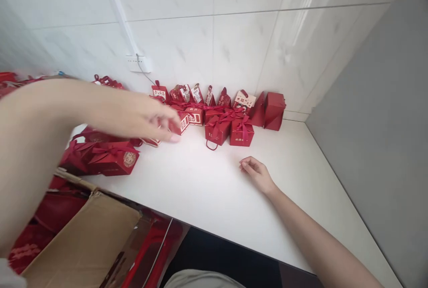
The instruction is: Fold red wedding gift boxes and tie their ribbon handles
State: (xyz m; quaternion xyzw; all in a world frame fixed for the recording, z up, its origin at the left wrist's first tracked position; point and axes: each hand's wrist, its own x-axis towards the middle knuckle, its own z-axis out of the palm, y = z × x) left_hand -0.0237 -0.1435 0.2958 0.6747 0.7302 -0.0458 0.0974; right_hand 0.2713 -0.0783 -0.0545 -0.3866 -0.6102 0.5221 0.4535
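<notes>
Reaching to ten o'clock, the half-open, seemingly empty left hand [147, 116] is near red boxes [217, 134] bunched toward twelve, probably for compactness, while the right hand [258, 174], loosely closed on nothing visible, is at one o'clock.

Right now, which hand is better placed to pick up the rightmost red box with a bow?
Probably the right hand: it's just in front of that bow-tied box, with bare counter between. The left hand is farther off, over by the printed boxes.
</notes>
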